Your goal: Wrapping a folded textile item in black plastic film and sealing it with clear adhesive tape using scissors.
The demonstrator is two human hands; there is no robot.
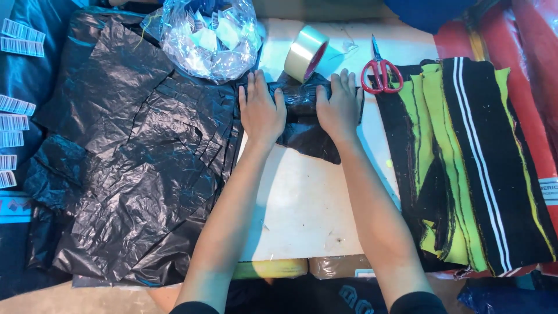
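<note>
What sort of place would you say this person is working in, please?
Probably a garment packing bench. Both hands, left hand and right hand, press a small black plastic parcel on a white table, with packing tape, red scissors, stacked black bags and folded black-and-green fabric around.

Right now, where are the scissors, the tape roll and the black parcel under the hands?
scissors (381,74), head view, on the red handles.
tape roll (306,52), head view, on its outer band.
black parcel (302,107), head view, on the wrap between both hands.
</note>
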